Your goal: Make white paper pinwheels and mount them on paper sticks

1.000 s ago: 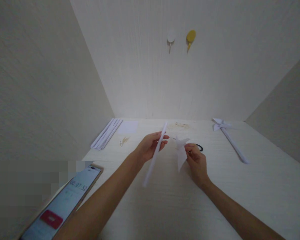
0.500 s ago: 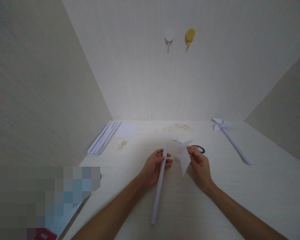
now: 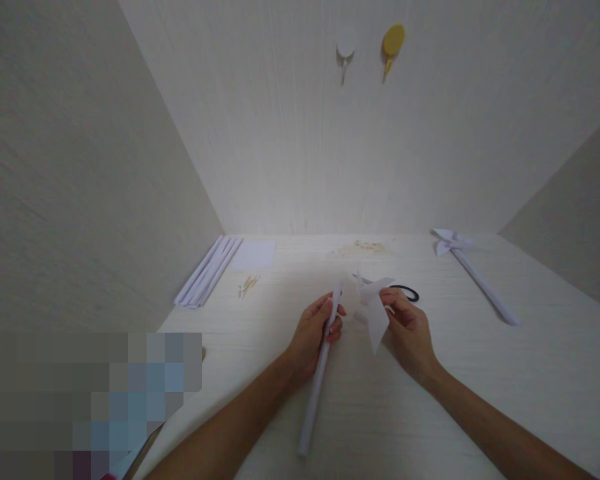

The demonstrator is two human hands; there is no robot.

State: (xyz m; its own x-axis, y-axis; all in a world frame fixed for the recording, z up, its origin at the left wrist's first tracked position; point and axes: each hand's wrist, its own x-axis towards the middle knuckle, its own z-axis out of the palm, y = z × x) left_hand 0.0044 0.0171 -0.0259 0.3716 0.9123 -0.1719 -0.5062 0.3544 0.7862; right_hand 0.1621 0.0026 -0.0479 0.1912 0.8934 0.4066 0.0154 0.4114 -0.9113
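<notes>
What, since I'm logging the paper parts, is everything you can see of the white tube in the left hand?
The white tube is slim, straight and seemingly rolled from paper. The left hand grips it near its far end, thumb against it; the near end points toward the wearer, slightly left. It is apart from the folded paper piece.

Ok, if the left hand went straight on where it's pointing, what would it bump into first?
The left hand would probably bump the white paper pinwheel in the right hand, though depth is hard to judge here.
</notes>
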